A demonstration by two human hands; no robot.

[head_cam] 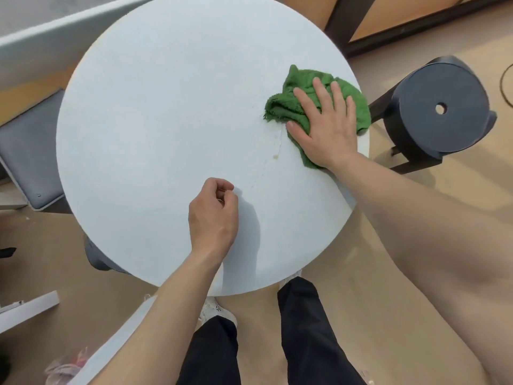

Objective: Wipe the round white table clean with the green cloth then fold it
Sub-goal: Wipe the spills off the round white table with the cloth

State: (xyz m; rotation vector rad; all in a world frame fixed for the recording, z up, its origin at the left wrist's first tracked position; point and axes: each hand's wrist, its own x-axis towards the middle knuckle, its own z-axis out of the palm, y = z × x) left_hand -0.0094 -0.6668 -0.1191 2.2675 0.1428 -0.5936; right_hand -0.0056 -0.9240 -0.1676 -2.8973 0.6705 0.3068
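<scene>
The round white table [166, 120] fills the middle of the view. A crumpled green cloth [291, 98] lies near its right edge. My right hand [324, 126] lies flat on the cloth with straight fingers, pressing it onto the tabletop. Just left of the cloth a thin yellowish wet streak [279, 143] runs down the surface to a small drop. My left hand [213, 212] hovers over the near part of the table with its fingers curled into a loose fist, and it holds nothing.
A dark round stool [441, 107] stands right of the table. A grey cushioned seat [27, 151] sits at the left, partly under the tabletop. A dark frame [344, 23] stands at the back right. My legs and shoes [219, 312] are below the near edge.
</scene>
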